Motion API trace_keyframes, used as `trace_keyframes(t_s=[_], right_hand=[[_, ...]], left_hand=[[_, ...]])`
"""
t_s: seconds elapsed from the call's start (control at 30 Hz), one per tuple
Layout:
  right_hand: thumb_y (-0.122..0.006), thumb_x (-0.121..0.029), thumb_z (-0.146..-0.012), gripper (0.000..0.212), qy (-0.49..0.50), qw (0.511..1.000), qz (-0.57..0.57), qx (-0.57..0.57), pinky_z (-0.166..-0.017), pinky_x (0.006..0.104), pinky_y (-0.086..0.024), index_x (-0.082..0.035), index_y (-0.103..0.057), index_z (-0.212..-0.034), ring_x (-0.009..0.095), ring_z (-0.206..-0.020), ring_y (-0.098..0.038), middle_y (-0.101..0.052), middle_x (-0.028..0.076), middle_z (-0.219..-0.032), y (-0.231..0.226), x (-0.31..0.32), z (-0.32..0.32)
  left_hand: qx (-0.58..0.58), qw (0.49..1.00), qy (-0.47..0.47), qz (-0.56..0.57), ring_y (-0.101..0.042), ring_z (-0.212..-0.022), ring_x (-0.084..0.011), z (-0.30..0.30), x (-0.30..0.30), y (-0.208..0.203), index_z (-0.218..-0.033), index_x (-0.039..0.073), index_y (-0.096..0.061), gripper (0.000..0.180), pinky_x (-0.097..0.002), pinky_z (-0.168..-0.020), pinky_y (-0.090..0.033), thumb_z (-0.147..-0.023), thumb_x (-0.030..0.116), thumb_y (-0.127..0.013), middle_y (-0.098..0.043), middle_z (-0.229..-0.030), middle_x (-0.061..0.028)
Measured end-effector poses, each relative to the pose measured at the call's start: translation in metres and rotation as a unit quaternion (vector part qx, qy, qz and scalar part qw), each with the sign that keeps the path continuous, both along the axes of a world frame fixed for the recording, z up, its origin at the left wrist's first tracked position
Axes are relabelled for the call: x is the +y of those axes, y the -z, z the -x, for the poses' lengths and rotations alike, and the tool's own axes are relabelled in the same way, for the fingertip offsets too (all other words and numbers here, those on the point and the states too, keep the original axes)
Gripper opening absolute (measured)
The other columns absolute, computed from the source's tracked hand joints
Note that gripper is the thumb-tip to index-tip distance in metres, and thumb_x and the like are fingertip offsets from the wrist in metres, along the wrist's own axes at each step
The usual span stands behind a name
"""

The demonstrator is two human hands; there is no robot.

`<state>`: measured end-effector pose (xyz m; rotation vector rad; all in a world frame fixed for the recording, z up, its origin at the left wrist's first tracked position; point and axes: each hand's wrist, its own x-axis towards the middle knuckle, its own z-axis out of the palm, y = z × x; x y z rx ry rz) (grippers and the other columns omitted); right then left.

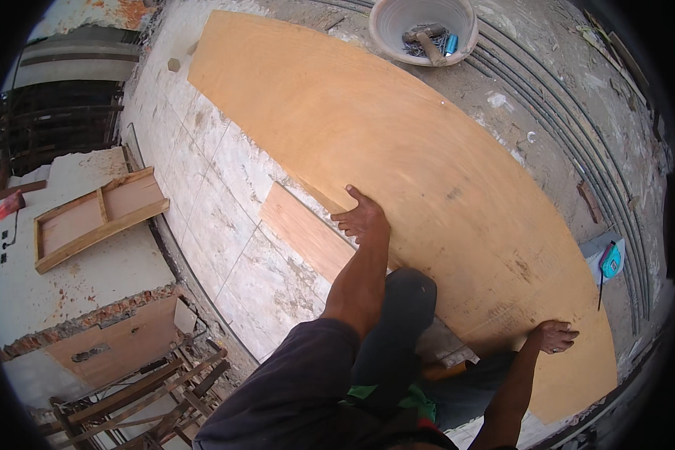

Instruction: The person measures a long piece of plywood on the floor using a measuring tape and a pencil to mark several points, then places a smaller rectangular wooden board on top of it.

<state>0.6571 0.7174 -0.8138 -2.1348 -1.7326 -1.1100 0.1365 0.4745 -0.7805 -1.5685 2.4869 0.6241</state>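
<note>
A large tan plywood sheet [397, 142] lies at a slant in front of me, reaching from the far left to the near right. My left hand [364, 215] rests at its near edge, thumb and fingers apart. Lower right, my right hand [556, 337] lies on the board with its fingers stretched out sideways; a ring shows on one finger. My knee [412, 292] is at the sheet's near edge, between my arms. Beside my left forearm, a narrow reddish wood strip [307, 231] lies on the dusty tiles.
Beyond the sheet stands a pale basin [379, 37] holding a hammer, nails and a blue item. Long dark rods [577, 142] run along the right, near a teal tape measure [611, 260]. At left are a wooden frame panel [101, 217] and stacked timber [142, 394].
</note>
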Motion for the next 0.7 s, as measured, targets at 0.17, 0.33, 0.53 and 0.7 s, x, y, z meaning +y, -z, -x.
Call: trace_keyframes(t_s=[0.17, 0.33, 0.53, 0.7], right_hand=[[-0.043, -0.04, -0.104, 0.047, 0.071, 0.996, 0.048, 0.034, -0.085, 0.0514, -0.054, -0.005, -0.05, -0.135, 0.04, -0.111, -0.058, -0.055, 0.025, -0.125, 0.002, 0.001, -0.005], [-0.045, -0.036, -0.103, 0.041, 0.06, 0.998, 0.002, 0.017, -0.073, 0.0506, -0.055, -0.008, -0.052, -0.132, 0.035, -0.108, -0.056, -0.055, 0.011, -0.127, 0.018, 0.01, -0.015], [-0.041, -0.04, -0.103, 0.044, 0.105, 0.985, 0.054, 0.123, -0.076, 0.0569, -0.053, -0.014, -0.048, -0.138, 0.037, -0.114, -0.052, -0.053, 0.005, -0.133, 0.019, 0.017, -0.018], [-0.035, -0.054, -0.099, 0.059, 0.112, 0.957, 0.051, 0.263, -0.091, 0.0628, -0.044, -0.023, -0.035, -0.15, 0.038, -0.128, -0.044, -0.048, 0.015, -0.137, -0.001, 0.012, -0.007]], left_hand=[[0.0, 1.0, -0.004, -0.026, -0.042, -0.125, -0.0331, -0.001, -0.002, -0.015, -0.156, 0.003, -0.019, 0.12, -0.0552, -0.097, -0.036, -0.076, 0.092, -0.038, -0.042, -0.135, -0.0157], [0.011, 0.999, 0.01, -0.043, -0.039, -0.133, -0.0332, 0.001, -0.005, -0.03, -0.154, 0.001, -0.017, 0.113, -0.056, -0.1, -0.038, -0.081, 0.083, -0.046, -0.04, -0.14, -0.0182], [0.024, 0.999, 0.018, -0.036, -0.04, -0.131, -0.0313, -0.002, -0.012, -0.027, -0.154, 0.002, -0.02, 0.113, -0.0551, -0.098, -0.039, -0.079, 0.081, -0.052, -0.039, -0.141, -0.0153], [0.006, 0.997, 0.036, -0.067, -0.039, -0.132, -0.0312, -0.004, -0.018, -0.033, -0.155, 0.003, -0.018, 0.117, -0.0548, -0.098, -0.039, -0.077, 0.083, -0.053, -0.037, -0.144, -0.0139]])
